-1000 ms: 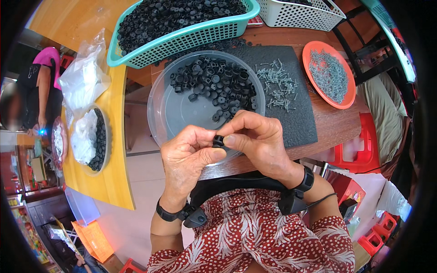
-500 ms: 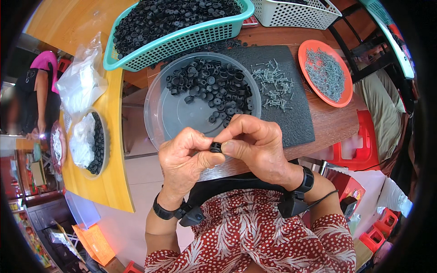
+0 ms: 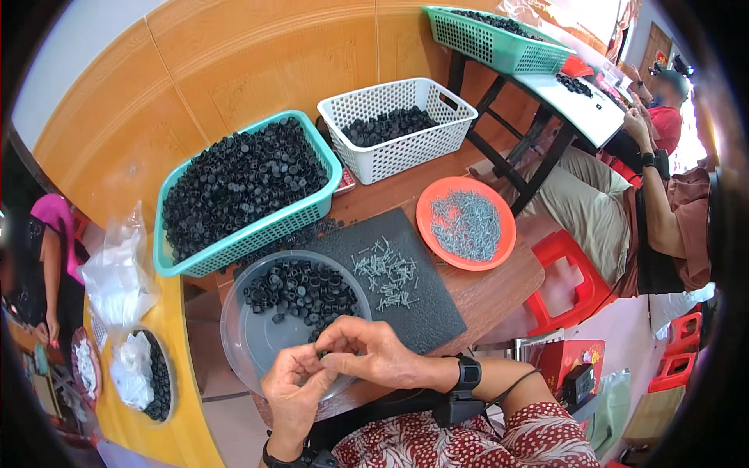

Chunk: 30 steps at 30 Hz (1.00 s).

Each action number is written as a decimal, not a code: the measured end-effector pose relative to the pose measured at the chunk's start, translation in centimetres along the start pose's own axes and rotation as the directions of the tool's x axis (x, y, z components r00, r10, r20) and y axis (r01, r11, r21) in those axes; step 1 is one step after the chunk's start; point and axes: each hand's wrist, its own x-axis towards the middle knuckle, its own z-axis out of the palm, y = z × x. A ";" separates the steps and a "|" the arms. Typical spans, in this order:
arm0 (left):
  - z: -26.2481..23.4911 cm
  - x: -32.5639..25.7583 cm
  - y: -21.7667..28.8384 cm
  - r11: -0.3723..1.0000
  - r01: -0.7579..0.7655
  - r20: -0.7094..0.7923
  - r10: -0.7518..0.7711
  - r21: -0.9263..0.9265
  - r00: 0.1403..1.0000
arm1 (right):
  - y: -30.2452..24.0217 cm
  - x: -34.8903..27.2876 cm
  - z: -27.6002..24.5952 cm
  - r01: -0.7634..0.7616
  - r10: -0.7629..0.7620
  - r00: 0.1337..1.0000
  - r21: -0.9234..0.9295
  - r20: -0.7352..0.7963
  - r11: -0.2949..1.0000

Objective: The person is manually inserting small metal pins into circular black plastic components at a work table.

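Small black part (image 3: pixel 322 356) pinched above the clear tub (image 3: pixel 265 334)'s near side.
From my remote seat I see thumb and fingertips of the left hand (image 3: pixel 293 385) and right hand (image 3: pixel 381 356) pinching it, covering most; I cannot tell its long axis or facing.

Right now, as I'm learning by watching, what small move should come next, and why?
Perhaps turn the right hand outward for a check: it sits close to the left hand above the clear tub, mostly hiding whatever lies between them.
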 end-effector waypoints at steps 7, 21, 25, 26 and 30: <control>-3.4 1.9 -0.5 0.987 -0.004 -0.131 0.026 0.163 0.991 | -4.5 9.0 -10.2 0.254 -0.452 0.848 -0.537 -0.276 0.805; -7.6 8.4 -1.9 0.578 -0.095 -0.062 0.246 0.811 0.967 | -4.2 12.6 -18.1 0.102 -0.635 0.749 -0.915 -0.189 0.392; -6.9 9.9 -2.1 0.378 -0.169 0.071 0.259 0.910 0.963 | -3.3 8.5 -13.4 0.089 -0.502 0.834 -0.841 -0.230 0.533; -6.8 10.2 -2.2 0.384 -0.177 0.083 0.249 0.906 0.965 | -3.5 8.1 -13.0 0.071 -0.495 0.834 -0.843 -0.242 0.533; -6.1 9.5 -2.1 0.457 -0.227 0.140 0.216 0.860 0.966 | -3.2 6.1 -12.0 0.099 -0.440 0.863 -0.772 -0.248 0.628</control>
